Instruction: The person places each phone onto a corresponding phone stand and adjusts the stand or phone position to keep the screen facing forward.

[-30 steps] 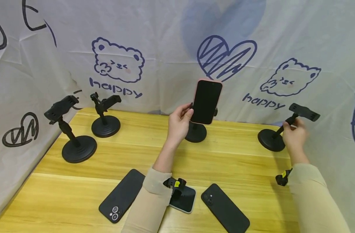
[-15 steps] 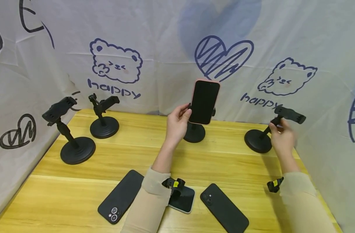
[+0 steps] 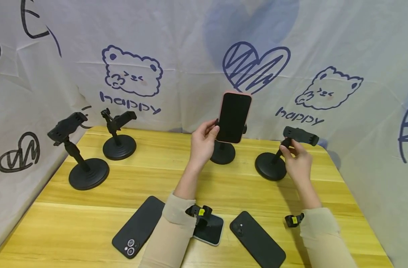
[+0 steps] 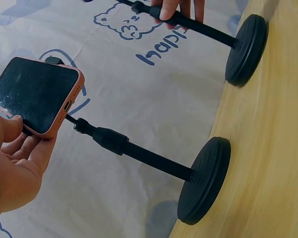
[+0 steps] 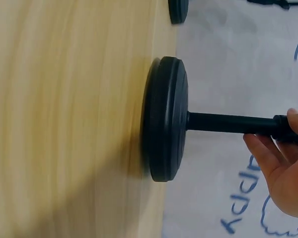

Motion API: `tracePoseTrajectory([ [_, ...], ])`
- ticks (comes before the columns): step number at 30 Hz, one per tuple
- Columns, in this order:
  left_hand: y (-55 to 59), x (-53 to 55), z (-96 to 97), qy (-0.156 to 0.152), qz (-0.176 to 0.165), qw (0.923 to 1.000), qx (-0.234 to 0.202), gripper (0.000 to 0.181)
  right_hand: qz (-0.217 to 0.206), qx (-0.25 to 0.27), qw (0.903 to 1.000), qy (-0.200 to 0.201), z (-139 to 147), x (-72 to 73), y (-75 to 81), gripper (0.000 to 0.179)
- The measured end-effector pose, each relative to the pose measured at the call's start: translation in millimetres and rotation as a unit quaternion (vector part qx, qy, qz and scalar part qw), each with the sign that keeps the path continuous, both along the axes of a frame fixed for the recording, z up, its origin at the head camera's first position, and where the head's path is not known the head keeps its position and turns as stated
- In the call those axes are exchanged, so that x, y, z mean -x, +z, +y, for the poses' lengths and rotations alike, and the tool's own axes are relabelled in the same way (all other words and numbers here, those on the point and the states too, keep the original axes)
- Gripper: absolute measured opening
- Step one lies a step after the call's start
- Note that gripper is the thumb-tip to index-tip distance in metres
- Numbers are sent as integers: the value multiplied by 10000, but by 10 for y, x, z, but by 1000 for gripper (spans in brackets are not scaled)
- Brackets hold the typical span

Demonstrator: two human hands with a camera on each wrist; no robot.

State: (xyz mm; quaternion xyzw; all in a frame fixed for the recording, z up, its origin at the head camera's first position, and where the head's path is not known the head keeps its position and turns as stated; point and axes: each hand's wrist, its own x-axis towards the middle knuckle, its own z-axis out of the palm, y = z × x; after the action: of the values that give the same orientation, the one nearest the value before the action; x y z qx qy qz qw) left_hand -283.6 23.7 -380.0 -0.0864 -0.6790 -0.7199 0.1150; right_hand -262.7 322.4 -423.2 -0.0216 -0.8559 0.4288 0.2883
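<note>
My left hand [image 3: 202,144] grips the lower left edge of a phone in a pink case [image 3: 235,117], its dark screen facing me. The phone sits in the clamp of a black phone stand [image 4: 154,161] with a round base; most of the clamp is hidden behind the phone. Farther right, my right hand [image 3: 298,160] holds a second phone stand [image 3: 272,166] by its upper pole, thumb on one side and fingers on the other. That stand's clamp [image 3: 301,135] holds no phone. In the right wrist view its base [image 5: 166,119] is close to the tabletop; I cannot tell whether it touches.
Two more black phone stands [image 3: 89,173] [image 3: 119,146] occupy the left side. In front lie a black phone [image 3: 140,225], a light-edged phone [image 3: 211,230] partly under my left wrist camera, and another black phone [image 3: 257,240]. A printed cloth [image 3: 190,48] hangs behind the wooden table [image 3: 73,212].
My right hand has brought its phone stand leftward along the table, closer to the stand with the pink-cased phone. My left hand keeps its hold on that phone. The view has shifted slightly.
</note>
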Motion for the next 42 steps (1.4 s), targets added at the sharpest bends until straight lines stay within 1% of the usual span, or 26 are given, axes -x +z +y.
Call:
tracePoseTrajectory([
  [7, -16, 5, 0, 21, 22, 10000, 42, 33, -255, -163, 9987, 400, -281, -52, -9, 29],
  [9, -19, -1, 0, 16, 17, 10000, 48, 33, -256, -178, 9983, 501, -339, -74, -12, 28],
  [11, -27, -6, -1, 9, -6, 10000, 65, 33, -203, -71, 9976, 655, -390, -97, -15, 25],
  [13, -30, -11, -1, 4, -16, 10000, 66, 33, -201, 31, 9972, 726, -429, -120, -20, 23],
  [15, -35, -11, 0, 0, -15, 10000, 70, 33, -249, 134, 9968, 747, -455, -138, -26, 21],
  [18, -29, -15, 1, 2, -11, 10000, 85, 33, -450, 177, 9968, 640, -472, -168, -20, 21],
  [22, -31, -18, 3, 2, 7, 9999, 127, 34, -809, 325, 9943, 614, -469, -223, 4, 29],
  [25, -41, -14, 6, -18, 54, 9999, 141, 34, -1006, 551, 9914, 638, -455, -267, 30, 35],
  [28, -44, -19, 7, -10, 94, 9999, 144, 34, -943, 973, 9886, 652, -448, -311, 107, 38],
  [30, -38, -28, 8, 11, 142, 9997, 176, 35, -760, 1514, 9835, 634, -445, -338, 192, 44],
  [32, -30, -37, 10, 51, 190, 9995, 233, 35, -406, 2164, 9733, 650, -435, -364, 283, 51],
  [34, -16, -51, 13, 83, 248, 9993, 271, 36, 35, 2828, 9566, 699, -415, -402, 373, 54],
  [36, -9, -61, 20, 115, 334, 9990, 255, 39, 479, 3272, 9404, 797, -387, -445, 458, 53],
  [38, -11, -65, 33, 182, 535, 9983, 165, 41, 801, 3509, 9284, 924, -363, -492, 536, 47],
  [39, -10, -70, 41, 279, 695, 9971, 143, 42, 906, 3544, 9254, 994, -354, -517, 573, 44],
  [40, -12, -74, 49, 419, 900, 9950, 140, 42, 972, 3544, 9238, 1073, -346, -537, 605, 40],
  [42, -5, -87, 73, 785, 1416, 9867, 124, 42, 1000, 3413, 9263, 1246, -335, -574, 660, 32],
])
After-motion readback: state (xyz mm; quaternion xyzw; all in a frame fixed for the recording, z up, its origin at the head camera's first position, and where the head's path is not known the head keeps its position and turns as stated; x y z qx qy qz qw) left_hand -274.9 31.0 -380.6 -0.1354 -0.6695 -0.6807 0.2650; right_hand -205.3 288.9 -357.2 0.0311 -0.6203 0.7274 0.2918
